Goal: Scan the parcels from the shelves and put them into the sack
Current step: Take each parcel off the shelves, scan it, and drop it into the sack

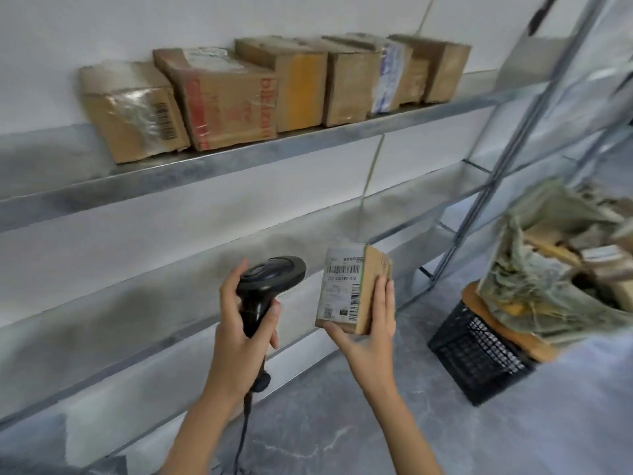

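Cardboard parcel (352,289) is held upright in right hand (371,323), label facing up, thumb under, fingers along its side. Black scanner (270,286) is gripped by left hand (239,323), just beside. Risks: barcode missed if scanner is aimed off-label; parcel could slip w/ such a light hold. Sack (548,269) sits right, more parcels on upper shelf (239,159).

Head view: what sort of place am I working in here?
Most likely a parcel sorting or storage room. Taped cardboard parcels line a metal shelf, the left hand grips a barcode scanner, the right hand holds a labelled parcel, and a sack holds more boxes.
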The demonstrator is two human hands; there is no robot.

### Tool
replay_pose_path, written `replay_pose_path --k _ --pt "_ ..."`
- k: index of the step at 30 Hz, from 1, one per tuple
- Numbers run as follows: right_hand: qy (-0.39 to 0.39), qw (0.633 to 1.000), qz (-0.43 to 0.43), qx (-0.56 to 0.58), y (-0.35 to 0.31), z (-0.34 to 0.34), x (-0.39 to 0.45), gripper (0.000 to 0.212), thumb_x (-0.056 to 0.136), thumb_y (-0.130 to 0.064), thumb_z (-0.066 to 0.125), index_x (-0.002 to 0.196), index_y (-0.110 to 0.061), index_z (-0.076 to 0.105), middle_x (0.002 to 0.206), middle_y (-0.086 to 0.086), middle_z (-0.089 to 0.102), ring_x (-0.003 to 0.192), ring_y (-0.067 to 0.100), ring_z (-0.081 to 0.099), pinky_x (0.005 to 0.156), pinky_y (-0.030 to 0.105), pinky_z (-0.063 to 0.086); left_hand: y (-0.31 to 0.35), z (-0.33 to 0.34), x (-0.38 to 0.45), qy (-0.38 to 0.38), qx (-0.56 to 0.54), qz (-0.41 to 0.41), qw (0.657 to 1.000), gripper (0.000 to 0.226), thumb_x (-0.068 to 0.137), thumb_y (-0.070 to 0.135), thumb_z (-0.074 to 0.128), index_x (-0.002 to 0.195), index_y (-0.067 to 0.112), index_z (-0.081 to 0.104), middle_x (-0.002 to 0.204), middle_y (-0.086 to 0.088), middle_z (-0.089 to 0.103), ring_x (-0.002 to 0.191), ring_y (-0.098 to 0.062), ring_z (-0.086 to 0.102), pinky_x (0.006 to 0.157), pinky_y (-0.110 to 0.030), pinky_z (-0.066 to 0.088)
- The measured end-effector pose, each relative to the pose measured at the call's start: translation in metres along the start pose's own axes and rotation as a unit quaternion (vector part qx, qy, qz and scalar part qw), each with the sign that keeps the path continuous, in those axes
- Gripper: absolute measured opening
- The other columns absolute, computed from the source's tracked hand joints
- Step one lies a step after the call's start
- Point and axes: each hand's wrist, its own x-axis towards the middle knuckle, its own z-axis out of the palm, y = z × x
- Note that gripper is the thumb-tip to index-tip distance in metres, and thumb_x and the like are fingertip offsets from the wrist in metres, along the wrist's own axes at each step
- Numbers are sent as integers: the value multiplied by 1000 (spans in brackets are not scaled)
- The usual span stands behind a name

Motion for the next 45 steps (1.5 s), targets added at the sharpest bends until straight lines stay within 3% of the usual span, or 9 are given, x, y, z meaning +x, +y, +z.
replay_pose_path --k 3,8,13,18,24,27,33,41,45 --pt "9 999 17 -25 22 -63 30 116 74 -32 87 154 -44 4 164 -23 -2 125 -33 1 111 19 11 -8 67 23 -41 -6 -5 999 73 98 14 66 134 69 33 98 -3 65 57 -17 62 63 -21 54" --pt "44 997 47 -36 58 -146 61 113 75 -34 86 156 -39 8 165 -19 -2 145 -9 4 119 32 9 -13 176 57 -113 -25 -7 993 73 100 13 63 129 73 32 118 -9 61 58 -16 63 65 -21 55" --pt "96 990 102 -21 93 -202 71 115 72 -38 85 159 -36 9 162 -26 0 126 -34 -2 118 33 13 -12 258 79 -177 -30 -5 984 73 100 16 63 131 73 30 123 -4 59 60 -15 63 66 -22 55" --pt "152 974 167 -15 131 -237 77 113 76 -29 86 158 -38 8 164 -22 1 141 -9 5 121 37 12 -23 323 96 -234 -27 -9 972 72 100 12 62 133 68 31 126 -1 58 58 -17 63 68 -26 56" --pt "215 952 219 -15 177 -274 99 114 75 -30 86 157 -44 8 163 -25 0 130 -20 10 112 32 19 -33 414 124 -305 -57 -6 951 75 100 9 62 125 74 34 129 11 51 55 -11 62 65 -20 55" --pt "244 937 250 -22 197 -296 129 115 75 -29 86 158 -42 8 162 -26 1 132 -10 14 113 34 23 -36 465 146 -339 -75 -1 938 76 100 10 62 124 75 33 122 7 57 54 -12 63 63 -16 53" --pt "278 921 274 -14 230 -321 188 115 74 -31 86 157 -43 8 163 -26 1 143 2 12 119 42 22 -49 552 187 -384 -102 -4 917 75 100 8 61 133 70 33 104 39 57 55 -16 61 64 -29 58" --pt "291 910 294 -3 265 -358 241 113 71 -37 85 150 -51 6 163 -25 0 149 2 6 123 46 18 -63 641 218 -405 -104 -30 908 69 99 13 63 142 57 32 135 2 51 58 -18 63 68 -22 56" --pt "300 910 285 -13 277 -403 280 117 60 -55 76 155 -48 8 162 -28 5 143 -7 11 122 47 21 -62 694 229 -398 -97 -32 912 73 99 11 64 133 68 34 114 20 61 58 -19 64 65 -26 58"
